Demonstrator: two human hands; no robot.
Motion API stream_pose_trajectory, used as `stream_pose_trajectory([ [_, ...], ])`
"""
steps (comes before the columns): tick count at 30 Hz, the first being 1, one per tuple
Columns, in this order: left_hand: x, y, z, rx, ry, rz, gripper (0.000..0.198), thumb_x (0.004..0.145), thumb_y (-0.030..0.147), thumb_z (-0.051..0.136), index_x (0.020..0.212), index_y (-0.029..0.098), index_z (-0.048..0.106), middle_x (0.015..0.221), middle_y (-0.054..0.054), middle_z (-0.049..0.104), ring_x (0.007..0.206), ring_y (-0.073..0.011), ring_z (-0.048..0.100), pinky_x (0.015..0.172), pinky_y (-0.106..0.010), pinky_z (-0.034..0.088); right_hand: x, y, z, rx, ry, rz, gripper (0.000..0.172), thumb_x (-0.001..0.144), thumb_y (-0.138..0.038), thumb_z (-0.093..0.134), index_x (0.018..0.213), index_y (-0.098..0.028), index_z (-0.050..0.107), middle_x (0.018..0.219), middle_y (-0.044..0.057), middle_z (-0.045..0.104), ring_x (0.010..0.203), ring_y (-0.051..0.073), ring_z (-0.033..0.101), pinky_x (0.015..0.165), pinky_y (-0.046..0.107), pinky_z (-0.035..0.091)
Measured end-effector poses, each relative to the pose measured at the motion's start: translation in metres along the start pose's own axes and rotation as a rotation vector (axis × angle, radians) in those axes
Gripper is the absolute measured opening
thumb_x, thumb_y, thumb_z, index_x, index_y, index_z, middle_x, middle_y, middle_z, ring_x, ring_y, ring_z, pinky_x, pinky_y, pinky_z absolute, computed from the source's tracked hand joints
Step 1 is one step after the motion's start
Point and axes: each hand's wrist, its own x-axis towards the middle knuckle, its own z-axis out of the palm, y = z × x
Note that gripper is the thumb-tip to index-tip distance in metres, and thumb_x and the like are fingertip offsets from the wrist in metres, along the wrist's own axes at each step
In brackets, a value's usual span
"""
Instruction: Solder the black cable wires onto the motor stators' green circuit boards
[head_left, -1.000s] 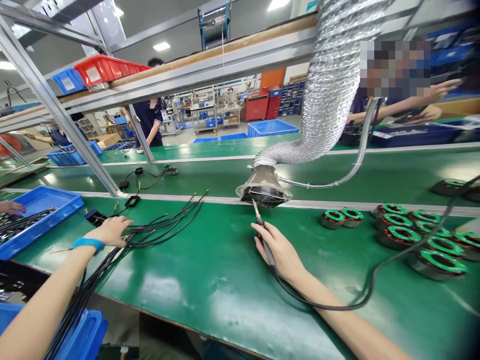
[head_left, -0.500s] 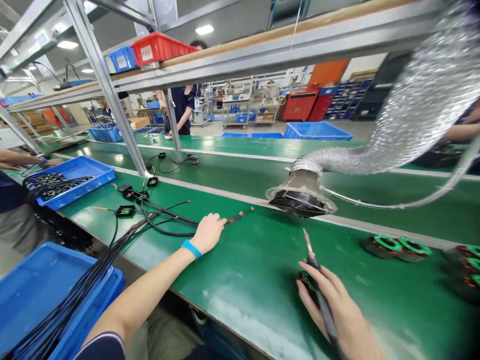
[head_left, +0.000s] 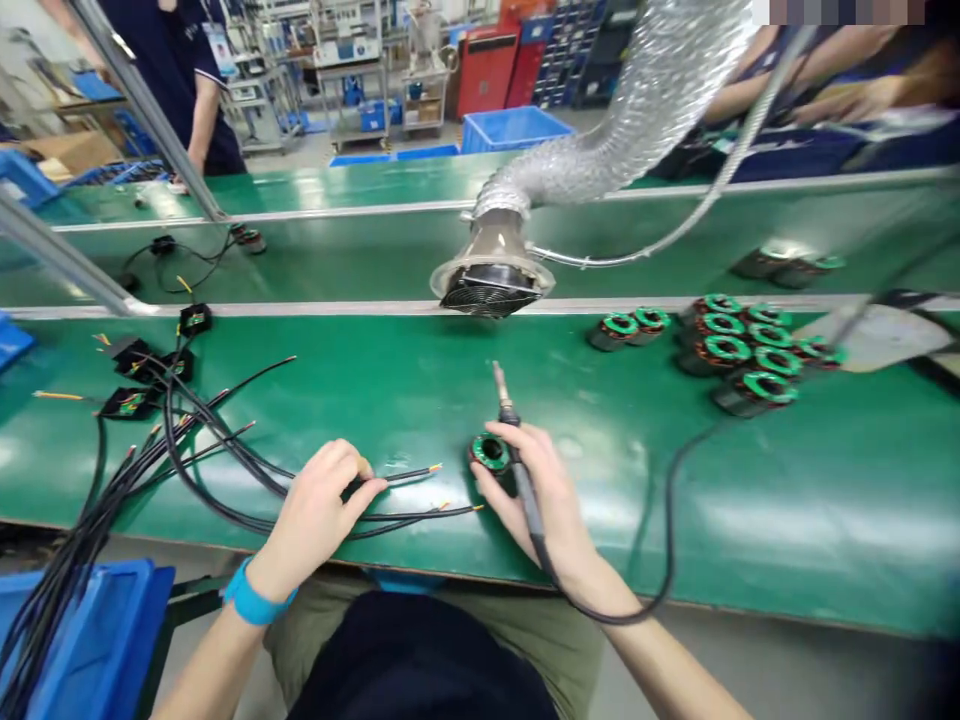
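Note:
In the head view my left hand (head_left: 321, 497) pinches a black cable (head_left: 409, 475) whose stripped orange end points right. Two more cables lie on the bench just below it, their tinned or bare ends toward the middle. My right hand (head_left: 553, 505) is closed around a soldering iron (head_left: 524, 490), its tip pointing away from me above the bench. Between that hand's thumb and index finger sits a motor stator (head_left: 490, 453) with a green top ring. The fingers touch its side, and the iron partly hides it. The cables run left to small black housings with circuit boards (head_left: 129, 402).
A fume extractor hood (head_left: 491, 285) hangs over the back of the green bench (head_left: 390, 375). Several stators (head_left: 724, 350) stand at the right. A cable bundle drapes over a blue bin (head_left: 112, 620) at lower left. Co-workers stand across the bench.
The view has swung down and right. My left hand now holds one cable end closer to the stator, with other cable ends lying apart. My right hand still holds the soldering iron beside the stator.

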Motion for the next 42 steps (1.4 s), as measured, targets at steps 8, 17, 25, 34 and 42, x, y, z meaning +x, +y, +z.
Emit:
stream_pose_trajectory([
  [8, 0.031, 0.025, 0.031, 0.121, -0.170, 0.151, 0.018, 0.108, 0.025, 0.048, 0.094, 0.023, 0.059, 0.092, -0.005, 0.063, 0.087, -0.0229, 0.062, 0.078, -0.037, 0.053, -0.001, -0.007, 0.013, 0.227, -0.118, 0.024, 0.043, 0.099, -0.017, 0.061, 0.141, -0.025, 0.054, 0.133, 0.010, 0.056, 0.123, 0.024, 0.061, 0.107, 0.037, 0.053],
  [17, 0.033, 0.036, 0.026, -0.351, 0.086, -0.011, 0.012, 0.104, 0.028, 0.059, 0.103, 0.029, 0.072, 0.093, -0.001, 0.069, 0.081, -0.0163, 0.065, 0.072, -0.029, 0.054, 0.000, -0.012, 0.025, 0.311, -0.143, 0.047, 0.050, 0.099, -0.017, 0.067, 0.146, -0.026, 0.052, 0.139, 0.010, 0.052, 0.126, 0.023, 0.060, 0.110, 0.034, 0.051],
  [25, 0.036, 0.038, 0.022, -0.553, 0.039, -0.127, 0.022, 0.103, 0.033, 0.063, 0.090, 0.020, 0.075, 0.090, -0.003, 0.067, 0.083, -0.0147, 0.063, 0.074, -0.024, 0.050, 0.010, -0.032, 0.039, 0.508, 0.072, 0.030, 0.041, 0.100, -0.012, 0.066, 0.136, -0.029, 0.059, 0.111, 0.003, 0.060, 0.101, 0.017, 0.064, 0.096, 0.029, 0.054],
  [34, 0.043, 0.022, 0.019, -0.956, 0.157, -0.357, 0.027, 0.077, 0.039, 0.091, 0.083, 0.017, 0.076, 0.080, -0.002, 0.067, 0.062, -0.0095, 0.056, 0.053, -0.017, 0.047, 0.012, -0.063, 0.080, 0.550, 0.366, 0.074, 0.025, 0.098, -0.007, 0.062, 0.115, -0.025, 0.063, 0.098, 0.000, 0.056, 0.088, 0.014, 0.059, 0.081, 0.024, 0.051],
  [42, 0.041, 0.029, 0.015, -0.808, 0.139, -0.135, 0.012, 0.088, 0.028, 0.081, 0.085, 0.018, 0.075, 0.084, -0.002, 0.068, 0.076, -0.0110, 0.065, 0.068, -0.016, 0.053, 0.010, -0.060, 0.058, 0.431, 0.276, -0.044, 0.036, 0.100, -0.007, 0.063, 0.131, -0.025, 0.059, 0.112, 0.006, 0.060, 0.103, 0.018, 0.061, 0.094, 0.031, 0.055],
])
